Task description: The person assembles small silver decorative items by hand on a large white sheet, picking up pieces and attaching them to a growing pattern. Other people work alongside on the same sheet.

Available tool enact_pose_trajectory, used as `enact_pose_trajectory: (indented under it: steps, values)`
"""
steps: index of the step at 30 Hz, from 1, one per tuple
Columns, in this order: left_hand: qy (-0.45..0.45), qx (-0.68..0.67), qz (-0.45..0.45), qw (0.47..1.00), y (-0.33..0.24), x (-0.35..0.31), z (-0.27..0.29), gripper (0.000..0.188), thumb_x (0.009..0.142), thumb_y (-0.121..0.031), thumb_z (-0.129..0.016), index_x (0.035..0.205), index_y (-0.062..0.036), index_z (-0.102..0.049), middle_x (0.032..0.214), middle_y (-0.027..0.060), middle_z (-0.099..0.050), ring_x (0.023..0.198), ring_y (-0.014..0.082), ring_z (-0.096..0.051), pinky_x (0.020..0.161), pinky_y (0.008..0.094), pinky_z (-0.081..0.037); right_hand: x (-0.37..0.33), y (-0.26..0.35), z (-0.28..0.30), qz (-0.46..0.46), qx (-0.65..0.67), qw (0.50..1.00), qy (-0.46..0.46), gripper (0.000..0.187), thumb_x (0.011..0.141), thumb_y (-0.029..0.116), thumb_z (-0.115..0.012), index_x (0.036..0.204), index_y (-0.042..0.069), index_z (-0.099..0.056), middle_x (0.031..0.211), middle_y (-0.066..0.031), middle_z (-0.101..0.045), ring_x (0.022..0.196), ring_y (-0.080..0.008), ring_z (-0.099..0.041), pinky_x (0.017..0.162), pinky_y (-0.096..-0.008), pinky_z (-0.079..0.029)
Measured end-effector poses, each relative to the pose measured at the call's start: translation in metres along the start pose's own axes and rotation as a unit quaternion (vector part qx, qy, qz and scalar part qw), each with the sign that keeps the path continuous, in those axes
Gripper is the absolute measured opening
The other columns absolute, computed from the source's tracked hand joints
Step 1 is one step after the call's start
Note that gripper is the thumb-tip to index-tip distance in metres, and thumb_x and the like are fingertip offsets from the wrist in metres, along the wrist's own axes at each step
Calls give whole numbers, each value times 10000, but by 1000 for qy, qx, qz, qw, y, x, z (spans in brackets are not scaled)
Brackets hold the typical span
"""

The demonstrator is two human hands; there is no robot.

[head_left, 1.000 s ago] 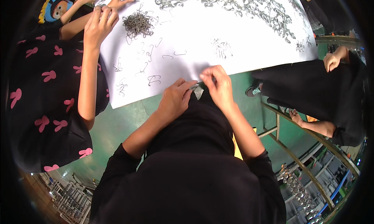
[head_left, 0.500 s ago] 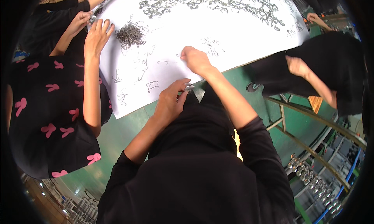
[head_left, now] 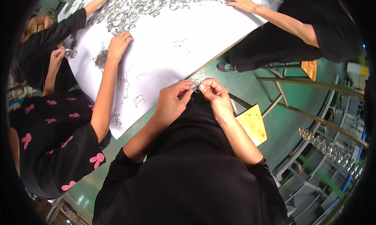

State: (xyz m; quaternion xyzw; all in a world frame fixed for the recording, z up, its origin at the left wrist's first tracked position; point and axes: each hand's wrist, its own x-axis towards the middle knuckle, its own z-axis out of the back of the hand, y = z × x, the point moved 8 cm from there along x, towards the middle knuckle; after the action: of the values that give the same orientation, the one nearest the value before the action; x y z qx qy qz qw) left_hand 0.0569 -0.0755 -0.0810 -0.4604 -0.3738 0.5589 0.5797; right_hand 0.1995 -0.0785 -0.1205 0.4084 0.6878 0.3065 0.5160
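Note:
In front of my body, just off the table's near edge, my left hand point(head_left: 171, 100) pinches a small shiny metal piece point(head_left: 194, 86), rounded in outline. My right hand point(head_left: 216, 97) meets it there, thumb and fingertips pressed together at the piece's right side. Whatever is between the right fingertips is too small to make out. Thin bent wire pieces point(head_left: 138, 101) lie scattered on the white table point(head_left: 156, 52) beyond my left hand, with a small group of fine wire pieces point(head_left: 181, 45) farther off.
Many ring-like metal parts point(head_left: 129, 9) cover the table's far side. A dark wire heap point(head_left: 101, 58) lies left, beside a co-worker's hand point(head_left: 120, 45). Another co-worker's hand point(head_left: 241, 1) reaches in at far right. A yellow board point(head_left: 252, 125) and metal frame point(head_left: 309, 84) stand right.
My right hand has left the tabletop wire pieces and come back to my left hand, which still pinches the metal piece. The view has shifted; the right co-worker's hand now rests on the table.

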Motion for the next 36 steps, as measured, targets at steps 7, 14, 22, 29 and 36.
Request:
enact_pose_trajectory:
  steps: [7, 14, 22, 29, 36]
  values:
    - [85, 22, -88, 992, -53, 30, -59, 229, 833, 32, -619, 1062, 34, -616, 934, 130, -670, 840, 163, -665, 710, 271, -553, -27, 46, 48, 258, -31, 945, -198, 77, 866, 96, -628, 908, 33, -611, 1031, -74, -473, 902, -145, -506, 747, -252, -446]
    - [128, 8, -300, 945, -157, 50, -123, 293, 799, 53, -632, 1090, 15, -623, 973, 139, -657, 830, 199, -662, 653, 276, -556, -84, 134, 100, 414, -70, 850, -318, 41, 865, 61, -594, 897, 37, -585, 1017, -57, -445, 852, -118, -466, 676, -224, -397]
    - [185, -39, -400, 897, -239, 47, -160, 371, 816, 69, -552, 1185, 28, -552, 1135, 167, -594, 991, 244, -613, 783, 305, -515, -209, 263, 173, 534, -79, 733, -413, 71, 897, 89, -581, 893, 18, -580, 970, -24, -445, 799, -83, -501, 718, -214, -425]
    - [210, -14, -374, 903, -227, 58, -168, 324, 894, 11, -481, 1214, 27, -530, 1138, 142, -579, 1042, 209, -589, 833, 298, -503, -329, 348, 235, 540, -102, 691, -471, 213, 900, 208, -612, 1042, 52, -643, 897, 28, -602, 874, -61, -514, 730, -215, -360]
    - [206, -11, -328, 922, -205, 77, -170, 293, 889, 17, -483, 1172, 31, -559, 1100, 138, -594, 991, 198, -604, 795, 282, -508, -435, 349, 352, 512, -85, 609, -600, 126, 858, 128, -612, 947, 46, -647, 840, 28, -615, 734, -75, -518, 647, -238, -386]
